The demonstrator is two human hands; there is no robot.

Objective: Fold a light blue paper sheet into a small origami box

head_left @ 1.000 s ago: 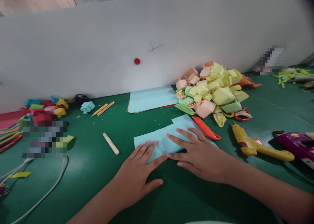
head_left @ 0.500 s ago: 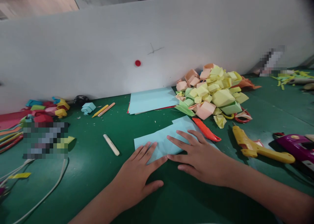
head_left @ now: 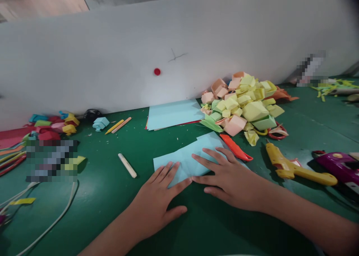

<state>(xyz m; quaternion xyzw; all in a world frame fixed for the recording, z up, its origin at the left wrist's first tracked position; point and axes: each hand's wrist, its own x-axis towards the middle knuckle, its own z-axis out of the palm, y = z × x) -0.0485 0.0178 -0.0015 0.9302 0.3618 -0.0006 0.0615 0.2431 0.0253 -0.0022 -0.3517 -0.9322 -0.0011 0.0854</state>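
A folded sheet of light blue paper (head_left: 185, 155) lies on the green table in front of me. My left hand (head_left: 159, 196) rests flat on its left part, fingers stretched out and thumb apart. Across its right part lies my right hand (head_left: 224, 177), fingers spread. The two index fingertips meet near the paper's front edge. Just beyond my right hand, an orange-red utility knife (head_left: 236, 147) lies against the paper's right side. The hands cover much of the near edge and right end of the paper.
Behind stand a stack of blue sheets (head_left: 175, 114) and a pile of folded paper pieces (head_left: 244, 102). To the right lie a yellow glue gun (head_left: 294, 168) and a purple tool (head_left: 336, 162). A white stick (head_left: 127, 165), pencils (head_left: 117, 126) and a white cable (head_left: 66, 211) are leftward.
My right hand has shifted very slightly up and to the right on the paper. My left hand stays where it was, and the paper looks unmoved.
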